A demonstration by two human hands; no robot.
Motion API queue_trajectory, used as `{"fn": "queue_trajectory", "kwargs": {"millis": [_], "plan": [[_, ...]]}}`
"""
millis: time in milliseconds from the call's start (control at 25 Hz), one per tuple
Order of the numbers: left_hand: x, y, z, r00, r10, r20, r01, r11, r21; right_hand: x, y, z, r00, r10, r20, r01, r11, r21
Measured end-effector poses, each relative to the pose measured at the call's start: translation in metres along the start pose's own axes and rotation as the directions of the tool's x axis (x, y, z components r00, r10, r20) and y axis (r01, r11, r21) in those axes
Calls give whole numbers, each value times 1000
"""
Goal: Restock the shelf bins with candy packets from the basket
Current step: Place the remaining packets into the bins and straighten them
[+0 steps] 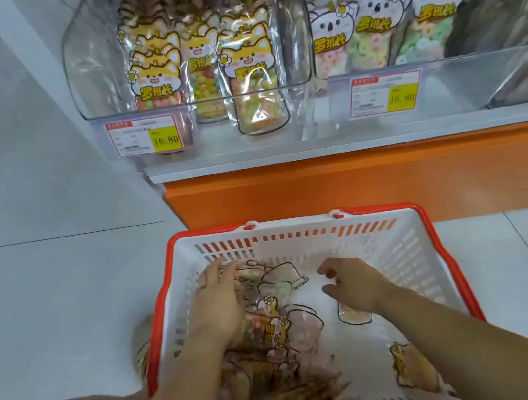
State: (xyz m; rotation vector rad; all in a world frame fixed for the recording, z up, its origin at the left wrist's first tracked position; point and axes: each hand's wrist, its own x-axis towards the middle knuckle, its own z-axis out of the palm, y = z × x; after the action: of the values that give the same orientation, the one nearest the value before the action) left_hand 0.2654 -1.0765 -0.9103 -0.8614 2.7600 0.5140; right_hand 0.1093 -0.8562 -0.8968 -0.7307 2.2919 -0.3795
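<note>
Top left on the shelf [316,148], a clear bin [95,71] holds dog-face packets [155,79] upright, w/ a price tag [144,136] on its front. Below, the basket [398,248] sits on the floor just in front of the orange shelf base. Inside at its left, the left hand [217,299] lies flat, fingers straight, on the loose candy packets [273,320]. Mid-basket, the right hand [352,285] has fingers curled over a packet; can't tell if it grips. At right, a 2nd bin [443,86] holds koala packets [378,31].
</note>
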Motion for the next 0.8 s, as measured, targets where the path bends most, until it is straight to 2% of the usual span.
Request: {"fn": "queue_trajectory", "kwargs": {"millis": [120, 240, 360, 440, 520, 640, 800], "plan": [[10, -9, 14, 999, -32, 44, 33, 999, -8, 25, -23, 22, 991, -128, -34, 127, 992, -27], [20, -15, 25, 996, -26, 80, 19, 996, 83, 47, -40, 39, 973, -231, -20, 228, 967, -116], [38, -14, 25, 990, -47, 131, 27, 988, 152, 60, -49, 48, 975, -222, 21, 217, 922, -321], [44, -15, 22, 992, -17, 125, -11, 974, 226, 65, -55, 54, 978, -191, 89, 211, 892, -399], [43, -15, 21, 988, 24, 154, -67, 957, 283, 67, -59, 65, 977, -172, 126, 207, 904, -374], [36, -10, 25, 979, 11, 201, -72, 952, 297, 68, -58, 80, 987, -141, 77, 157, 950, -271], [49, -25, 28, 963, 88, 255, -142, 969, 202, 74, -53, 86, 996, -68, 53, 76, 984, -161]]}}
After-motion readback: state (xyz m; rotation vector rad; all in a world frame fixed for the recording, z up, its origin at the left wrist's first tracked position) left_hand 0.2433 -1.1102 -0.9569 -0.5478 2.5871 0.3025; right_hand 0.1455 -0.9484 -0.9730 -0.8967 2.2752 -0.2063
